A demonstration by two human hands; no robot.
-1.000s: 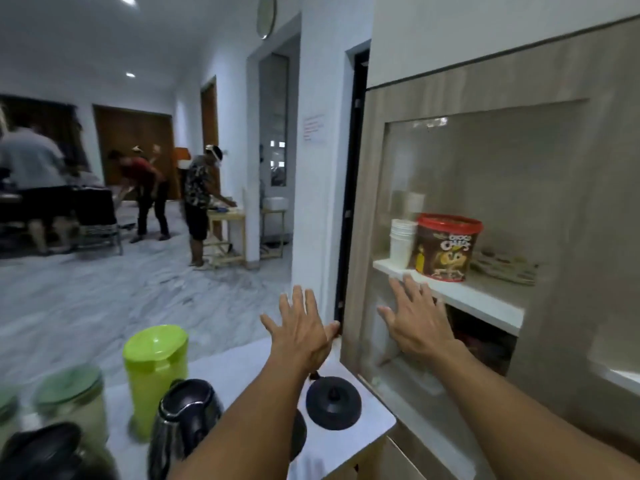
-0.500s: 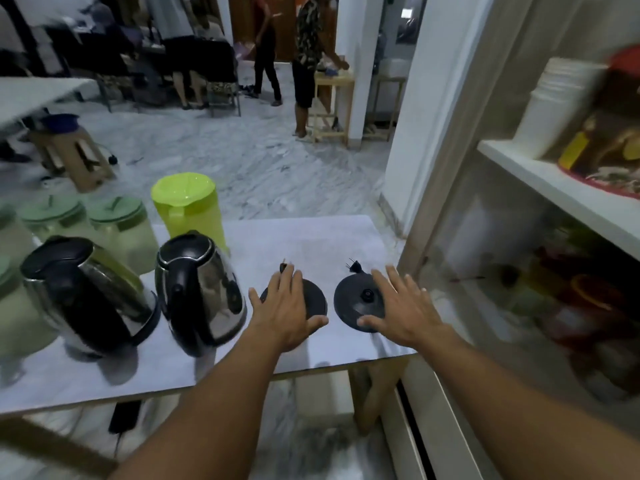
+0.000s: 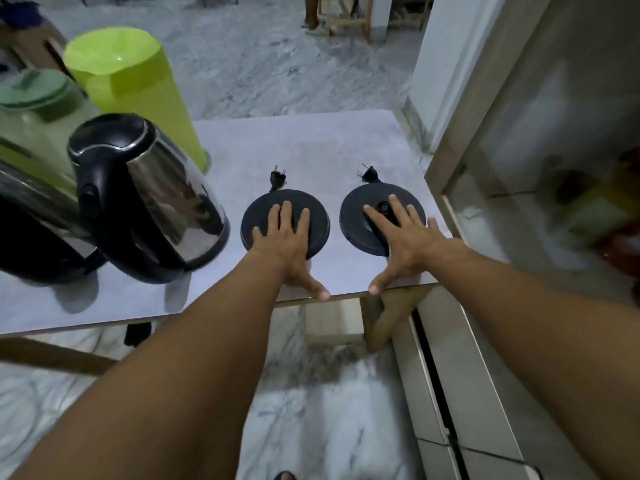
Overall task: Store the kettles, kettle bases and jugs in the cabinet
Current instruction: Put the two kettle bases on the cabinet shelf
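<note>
Two round black kettle bases lie side by side on the grey table [image 3: 346,147]. My left hand [image 3: 289,247] rests flat on the left base [image 3: 318,216], fingers spread, thumb at the table's front edge. My right hand [image 3: 403,247] lies spread on the right base [image 3: 353,220]. Neither hand grips anything. A steel kettle with a black handle [image 3: 149,199] stands left of the bases, a second kettle [image 3: 31,230] at the far left. Behind them stand a lime green jug [image 3: 138,98] and a pale jug with a green lid [image 3: 34,109].
The cabinet [image 3: 540,161] stands directly right of the table, its glass front showing blurred items inside. Each base has a short cord ending in a plug [image 3: 278,176] pointing away from me. Marble floor lies beyond and below the table. A wooden stool [image 3: 346,15] stands far back.
My view dropped from the cabinet shelf to the table. Both hands came down from the cabinet glass and now rest flat on the two kettle bases.
</note>
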